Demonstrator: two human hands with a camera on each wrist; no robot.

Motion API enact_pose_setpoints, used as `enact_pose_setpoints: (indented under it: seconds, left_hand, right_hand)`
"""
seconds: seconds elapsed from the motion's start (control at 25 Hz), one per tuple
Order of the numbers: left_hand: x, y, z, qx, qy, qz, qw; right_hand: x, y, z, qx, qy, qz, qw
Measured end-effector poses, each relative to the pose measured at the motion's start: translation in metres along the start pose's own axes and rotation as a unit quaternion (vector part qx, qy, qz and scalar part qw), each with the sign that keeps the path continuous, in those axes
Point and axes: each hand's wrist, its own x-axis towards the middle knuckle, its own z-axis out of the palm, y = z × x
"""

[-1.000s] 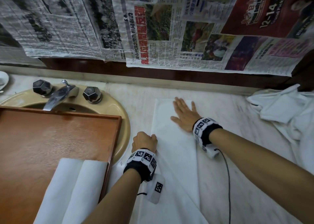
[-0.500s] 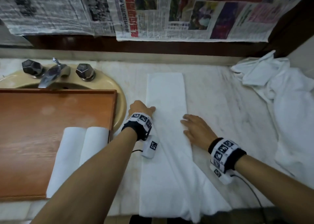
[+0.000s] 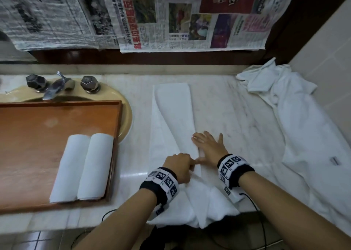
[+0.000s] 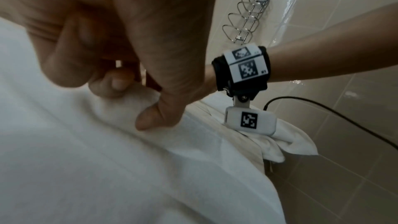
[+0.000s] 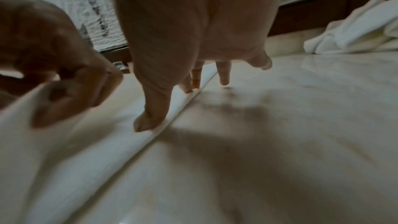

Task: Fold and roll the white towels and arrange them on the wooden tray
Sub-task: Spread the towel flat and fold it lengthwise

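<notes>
Looking down from the head camera, a marble counter [image 3: 237,116] fills the view. At 9 o'clock a wooden tray [image 3: 47,135] rests over a beige sink [image 3: 126,115], whose tap [image 3: 55,87] and two dark knobs sit at 10 o'clock. On the tray's right side, two rolled towels [image 3: 85,166] lie side by side, touching each other, the right one just beside the tray's rim.

At the centre, a long folded towel [image 3: 171,116] stretches from 12 o'clock toward 6 o'clock, its near end bunched and hanging over the counter's front edge. The left hand [image 3: 178,167] sits on the towel near 6 o'clock with its fingers curled; the left wrist view shows the thumb [image 4: 155,117] and curled fingers pinching a ridge of the cloth. Just to its right, the right hand [image 3: 209,147] lies spread and flat, fingers straight, pressing along the towel's right edge with its outer fingers on the marble; its thumb reaches toward the left hand, nearly touching it. Both wrists wear black bands with square printed markers.

At 2 to 4 o'clock, a loose heap [image 3: 296,126] of white towels lies against the tiled side wall, well apart from the hands. Newspaper [image 3: 171,18] hangs across the back wall at 12 o'clock.
</notes>
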Motion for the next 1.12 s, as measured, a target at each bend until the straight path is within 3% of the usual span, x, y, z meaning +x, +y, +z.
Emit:
enact_pose_setpoints:
  seconds: [0.08, 0.16, 0.24, 0.32, 0.56, 0.8, 1.0, 1.12]
  left_hand:
    - [-0.014, -0.011, 0.0, 0.021, -0.006, -0.018, 1.0]
    - [-0.027, -0.011, 0.007, 0.043, 0.005, -0.02, 0.999]
    - [-0.034, 0.01, 0.022, 0.027, 0.024, 0.016, 0.999]
    - [-0.036, 0.032, 0.041, 0.005, 0.035, 0.048, 0.998]
    - [-0.07, -0.024, 0.045, -0.007, 0.073, 0.028, 0.997]
    - [-0.079, 0.008, 0.074, -0.05, 0.049, 0.158, 0.985]
    - [-0.098, -0.034, 0.08, -0.121, 0.071, 0.171, 0.975]
    - [-0.112, -0.052, 0.083, -0.173, 0.087, 0.146, 0.97]
  right_hand:
    - [-0.005, -0.004, -0.003, -0.022, -0.011, -0.008, 1.0]
    - [-0.014, -0.012, 0.001, -0.018, 0.033, -0.016, 0.999]
    - [-0.025, -0.02, 0.012, -0.004, 0.094, -0.033, 0.995]
    - [-0.037, -0.022, 0.027, 0.022, 0.109, -0.027, 0.993]
    - [-0.055, -0.012, 0.031, 0.003, -0.013, -0.029, 0.999]
    - [-0.056, -0.019, 0.031, 0.011, -0.015, -0.006, 1.0]
    - [-0.055, -0.022, 0.031, 0.023, -0.019, 0.0, 1.0]
    - [-0.056, -0.023, 0.032, 0.028, -0.019, 0.003, 0.999]
